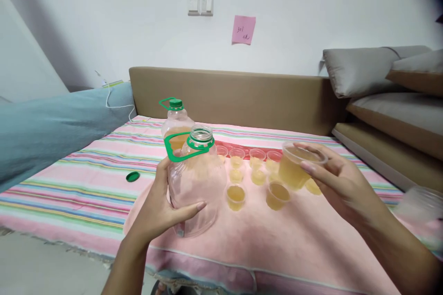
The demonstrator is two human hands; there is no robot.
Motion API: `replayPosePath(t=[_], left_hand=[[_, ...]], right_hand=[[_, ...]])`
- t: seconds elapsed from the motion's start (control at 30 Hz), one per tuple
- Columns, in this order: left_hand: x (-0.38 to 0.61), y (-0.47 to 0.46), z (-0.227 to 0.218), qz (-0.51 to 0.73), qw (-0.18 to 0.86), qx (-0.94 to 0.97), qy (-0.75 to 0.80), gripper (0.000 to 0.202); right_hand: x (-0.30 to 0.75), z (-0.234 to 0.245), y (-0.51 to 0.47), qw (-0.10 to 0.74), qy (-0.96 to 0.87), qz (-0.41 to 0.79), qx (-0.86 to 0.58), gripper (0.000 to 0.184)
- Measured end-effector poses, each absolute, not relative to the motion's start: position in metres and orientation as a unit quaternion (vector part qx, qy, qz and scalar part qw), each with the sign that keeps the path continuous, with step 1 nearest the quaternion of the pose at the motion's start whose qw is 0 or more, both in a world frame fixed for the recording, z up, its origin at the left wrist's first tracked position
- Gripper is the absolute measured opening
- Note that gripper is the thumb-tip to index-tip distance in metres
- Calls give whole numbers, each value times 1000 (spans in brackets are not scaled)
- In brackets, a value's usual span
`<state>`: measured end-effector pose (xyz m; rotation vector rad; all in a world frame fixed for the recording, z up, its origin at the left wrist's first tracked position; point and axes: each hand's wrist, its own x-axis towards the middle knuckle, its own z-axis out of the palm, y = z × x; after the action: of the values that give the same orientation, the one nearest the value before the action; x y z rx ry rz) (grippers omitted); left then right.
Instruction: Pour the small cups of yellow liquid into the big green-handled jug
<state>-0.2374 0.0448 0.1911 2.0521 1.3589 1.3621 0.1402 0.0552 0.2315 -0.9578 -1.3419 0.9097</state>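
Note:
My left hand (166, 207) grips the side of a clear plastic jug (200, 184) with a green carry handle and an uncapped mouth. The jug looks empty and stands nearly upright. In my right hand (332, 175) is a clear plastic cup (296, 168) of yellowish liquid, raised above the cloth and held near its rim. Beyond and below it, several similar cups stand in rows, among them a front cup (236, 197) and another cup (277, 195), both holding yellowish liquid. A green cap (133, 176) lies left of the jug.
Behind the jug stands a second, capped jug (177, 124) with amber liquid. A stack of clear cups (420, 203) is at the right edge. Grey-brown cushions (377, 73) pile up at the right. Pink cloth (277, 235) covers the striped sheet (86, 189).

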Motion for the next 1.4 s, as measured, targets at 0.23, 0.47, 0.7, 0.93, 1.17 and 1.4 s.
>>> replayPosePath(t=[0.23, 0.47, 0.7, 0.93, 1.17, 1.4], left_hand=[[-233, 49, 189, 470, 183, 718, 479, 107], [-231, 56, 194, 471, 168, 729, 467, 103], [-229, 64, 188, 469, 220, 711, 475, 106], [-228, 66, 188, 466, 219, 711, 480, 105], [-229, 67, 190, 466, 231, 711, 474, 103], [-229, 68, 189, 477, 247, 712, 453, 104]], right_hand=[[100, 267, 96, 537, -654, 410, -340, 52], [77, 281, 130, 508, -689, 426, -293, 45], [63, 289, 145, 480, -711, 423, -292, 53], [59, 292, 150, 472, -718, 424, -285, 53], [57, 297, 145, 458, -731, 413, -293, 50], [59, 306, 143, 443, -753, 391, -290, 48]])
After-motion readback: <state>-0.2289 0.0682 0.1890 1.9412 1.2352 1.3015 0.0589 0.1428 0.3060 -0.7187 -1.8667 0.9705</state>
